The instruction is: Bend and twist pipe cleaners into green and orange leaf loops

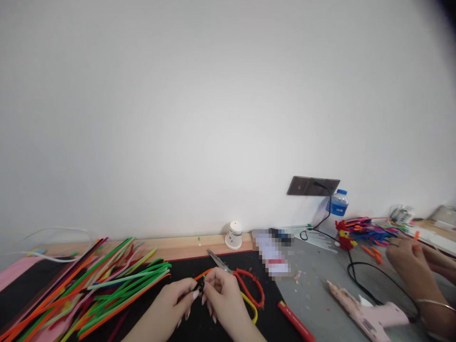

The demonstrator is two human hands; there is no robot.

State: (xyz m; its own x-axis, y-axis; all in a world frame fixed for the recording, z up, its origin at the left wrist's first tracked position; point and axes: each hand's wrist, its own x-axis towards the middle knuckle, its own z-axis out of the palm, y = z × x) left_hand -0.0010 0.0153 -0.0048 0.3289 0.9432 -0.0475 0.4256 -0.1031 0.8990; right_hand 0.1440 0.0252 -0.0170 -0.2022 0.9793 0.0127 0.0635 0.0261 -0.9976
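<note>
At the near middle of the black mat (pixel 192 259), my left hand (pixel 176 299) and my right hand (pixel 224 292) meet, fingertips pinched together. Between them is a small black piece (pixel 201 286), mostly covered by the fingers; its kind cannot be made out. Just behind the fingertips runs a thin orange strip, and I cannot tell whether it is held. Scissors with red handles (pixel 261 294) lie right beside my right hand, blades pointing away to the left. A yellow handle (pixel 252 308) shows partly behind that hand. Left of my left hand spreads a pile of colourful pipe cleaners (pixel 124 285).
A white cup (pixel 233 236) stands upside down by the wall. To the right lie a red stick-shaped thing (pixel 295 322), a pink glue gun (pixel 381 316) with a black cable, and a red-yellow figure (pixel 345 236). Another person's hands (pixel 406 259) hold something orange at far right.
</note>
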